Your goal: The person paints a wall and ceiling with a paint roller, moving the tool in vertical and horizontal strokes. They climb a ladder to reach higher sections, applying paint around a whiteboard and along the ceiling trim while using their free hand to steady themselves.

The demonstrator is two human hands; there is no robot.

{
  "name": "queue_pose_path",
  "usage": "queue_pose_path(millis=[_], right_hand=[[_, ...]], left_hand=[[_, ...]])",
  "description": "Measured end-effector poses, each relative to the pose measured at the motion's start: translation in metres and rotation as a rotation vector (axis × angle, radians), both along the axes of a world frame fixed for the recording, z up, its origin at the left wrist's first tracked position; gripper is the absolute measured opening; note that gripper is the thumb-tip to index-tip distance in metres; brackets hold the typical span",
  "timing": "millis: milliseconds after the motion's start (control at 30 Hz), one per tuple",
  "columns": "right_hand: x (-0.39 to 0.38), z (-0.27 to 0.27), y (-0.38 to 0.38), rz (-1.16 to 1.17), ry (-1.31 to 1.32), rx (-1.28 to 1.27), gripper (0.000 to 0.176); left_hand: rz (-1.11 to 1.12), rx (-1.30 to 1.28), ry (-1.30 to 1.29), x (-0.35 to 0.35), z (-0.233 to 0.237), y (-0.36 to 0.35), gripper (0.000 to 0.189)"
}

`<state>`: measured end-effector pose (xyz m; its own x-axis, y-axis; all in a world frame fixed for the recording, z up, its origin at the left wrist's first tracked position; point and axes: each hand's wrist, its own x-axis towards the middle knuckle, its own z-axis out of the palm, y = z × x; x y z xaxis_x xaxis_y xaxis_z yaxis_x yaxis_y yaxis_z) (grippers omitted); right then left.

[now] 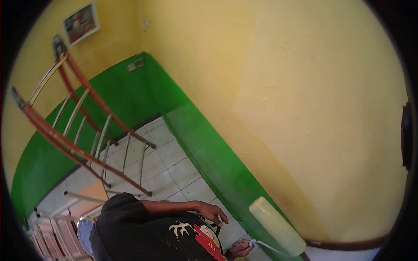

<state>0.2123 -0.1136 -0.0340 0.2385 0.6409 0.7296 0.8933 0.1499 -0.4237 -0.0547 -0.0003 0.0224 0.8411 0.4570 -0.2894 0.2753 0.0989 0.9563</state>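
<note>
White frame wire [266, 246] leaves the curled fingers of the right hand [239, 249], which are wrapped around the handle end of the paint roller [277, 227]. The grip is closed; the handle is largely hidden by the hand and the lower picture edge. The wire runs right and bends toward the lower end of the cover. The pale yellow cover lies outside the grip, beyond the fingertips, untouched by either hand.

The left hand [212, 213] is positioned above and left of the right hand, apart from the roller. Its fingers are loosely bent and parted, with no object visible in their grasp.

Both arms belong to the wearer of a dark shirt [148, 237] bearing a red and white print [204, 238]. Behind the roller, a green band [226, 158] covers the lower section of the wall [300, 108]; the upper section is yellow. Whether the cover contacts the wall cannot be determined.

Light tiles [170, 178] form the floor. A red-brown stepladder [82, 152] stands on it at left, feet spread. Chair frames [56, 230] occupy the lower left. A framed picture [81, 24] hangs above the ladder.
</note>
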Motion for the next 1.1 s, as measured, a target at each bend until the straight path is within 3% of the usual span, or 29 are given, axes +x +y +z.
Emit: queue_pose_path(millis=[33,133,200,400,600,833,1100], right_hand=[[-0.009,0.014,0.005,0.397,0.668,-0.124,0.03],[-0.027,0.042,0.053,0.666,0.643,-0.154,0.037],[-0.056,0.072,0.084,0.802,0.564,-0.133,0.032],[-0.137,0.125,0.153,1.03,0.492,-0.305,0.028],[-0.267,0.193,0.212,1.082,0.344,-0.343,0.026],[-0.441,0.256,0.289,1.068,0.099,-0.255,0.024],[-0.623,0.266,0.363,0.993,-0.055,-0.285,0.027]], left_hand=[[0.078,0.03,-0.049,-0.003,0.002,-0.014,0.056],[0.226,0.054,-0.124,-0.011,0.011,-0.028,0.052],[0.318,0.05,-0.154,-0.028,0.028,-0.031,0.051],[0.666,0.244,-0.179,-0.076,0.068,-0.044,0.052],[1.055,0.466,-0.232,-0.131,0.111,-0.032,0.053],[1.296,0.576,-0.404,-0.251,0.145,0.039,0.061],[1.492,0.52,-0.604,-0.375,0.147,0.111,0.069]])
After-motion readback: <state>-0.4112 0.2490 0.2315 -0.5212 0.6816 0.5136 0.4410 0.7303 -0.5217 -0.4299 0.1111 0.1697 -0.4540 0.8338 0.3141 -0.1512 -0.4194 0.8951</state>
